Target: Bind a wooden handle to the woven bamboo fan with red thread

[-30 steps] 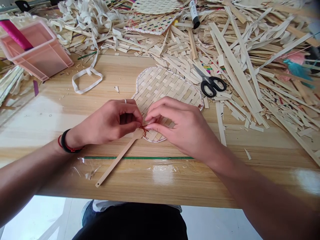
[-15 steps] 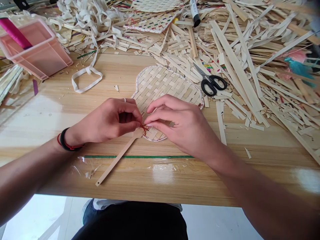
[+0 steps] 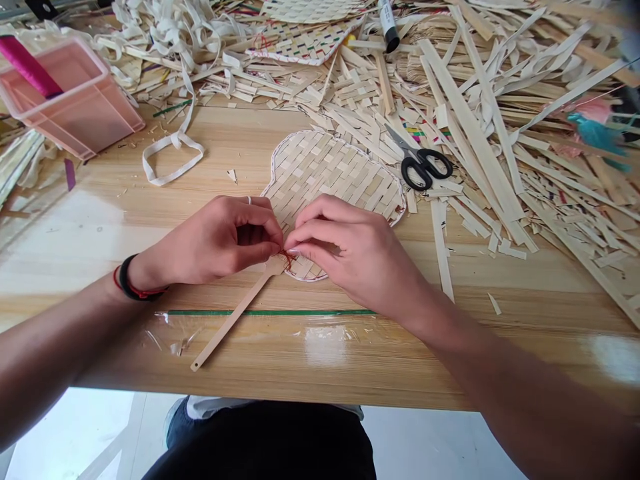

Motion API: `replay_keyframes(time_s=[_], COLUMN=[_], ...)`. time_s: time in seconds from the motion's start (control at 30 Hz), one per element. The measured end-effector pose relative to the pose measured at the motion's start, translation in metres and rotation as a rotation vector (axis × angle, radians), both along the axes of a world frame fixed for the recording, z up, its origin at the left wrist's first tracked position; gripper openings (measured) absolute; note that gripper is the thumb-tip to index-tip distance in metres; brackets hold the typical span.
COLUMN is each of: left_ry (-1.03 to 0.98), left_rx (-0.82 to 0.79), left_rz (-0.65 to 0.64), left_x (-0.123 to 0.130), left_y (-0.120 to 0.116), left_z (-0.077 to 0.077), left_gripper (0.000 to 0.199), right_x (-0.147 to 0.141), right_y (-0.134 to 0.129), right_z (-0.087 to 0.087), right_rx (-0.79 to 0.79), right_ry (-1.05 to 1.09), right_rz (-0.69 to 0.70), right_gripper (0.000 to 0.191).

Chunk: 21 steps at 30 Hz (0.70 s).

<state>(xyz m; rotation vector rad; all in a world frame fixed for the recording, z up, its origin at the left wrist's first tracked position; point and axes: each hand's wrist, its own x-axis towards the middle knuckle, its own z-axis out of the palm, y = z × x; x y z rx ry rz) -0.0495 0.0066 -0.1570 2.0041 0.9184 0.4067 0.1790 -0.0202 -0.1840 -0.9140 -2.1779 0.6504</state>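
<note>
A woven bamboo fan (image 3: 330,163) with a white-edged rim lies flat on the table, its flat wooden handle (image 3: 233,320) slanting toward the front edge. Where handle and weave meet, red thread (image 3: 289,260) shows in a small tangle. My left hand (image 3: 233,237) pinches the thread between thumb and forefinger, just above the joint. Close against it, my right hand (image 3: 350,250) also has thumb and fingertips pinched on the red thread. The fingertips of both hands almost touch and hide part of the joint.
Black-handled scissors (image 3: 425,167) lie right of the fan. A pink plastic bin (image 3: 95,113) with a magenta thread spool (image 3: 30,67) stands at left, near a looped white strip (image 3: 173,160). Loose bamboo strips (image 3: 470,127) heap along the back and right. A green strip (image 3: 300,312) lies in front.
My right hand has moved slightly left, its fingertips now nearer my left hand. The left hand, fan and handle stay nearly where they were.
</note>
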Motion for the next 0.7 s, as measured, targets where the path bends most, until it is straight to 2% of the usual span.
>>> replay_keyframes(time_s=[0.57,0.7], left_ry=[0.034,0.030], left_rx=[-0.016,0.003], left_rz=[0.009,0.002], left_x=[0.001,0.001], left_y=[-0.001,-0.001], left_z=[0.004,0.003], left_gripper=[0.012,0.011], right_x=[0.010,0.012], right_y=[0.005,0.005], right_z=[0.012,0.012], right_rx=[0.010,-0.008], right_ry=[-0.101,-0.123], right_rz=[-0.059,-0.055], right_gripper=[0.026,0.023])
